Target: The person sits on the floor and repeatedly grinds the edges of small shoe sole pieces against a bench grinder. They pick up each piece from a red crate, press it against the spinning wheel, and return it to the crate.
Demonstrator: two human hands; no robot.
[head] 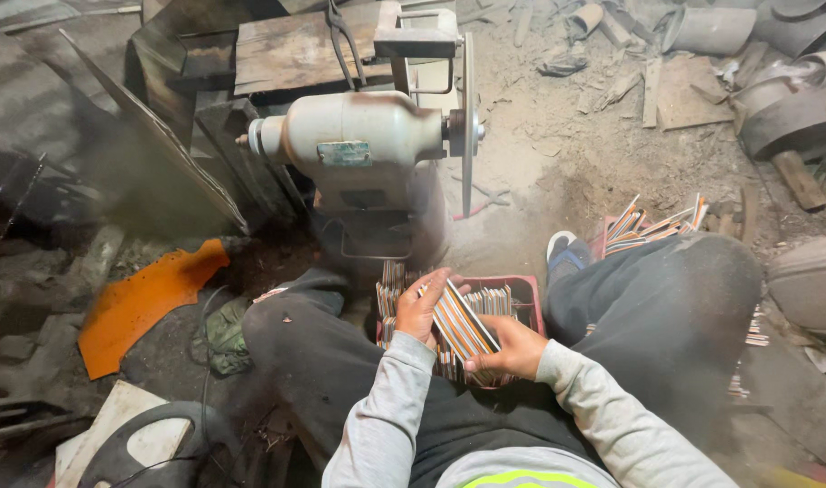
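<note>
I sit on the ground with a red crate between my knees, packed with several thin flat metal strips that have orange and white edges. My left hand and my right hand together grip a stack of these strips, tilted diagonally above the crate. The left hand clasps the stack's upper end and the right hand supports its lower end. In front of me stands a bench grinder with a thin disc on its right side.
Another heap of strips lies by my right shoe. An orange sheet piece lies on the left, a dark metal plate leans behind it. Metal cylinders and wood scraps litter the dusty floor at right.
</note>
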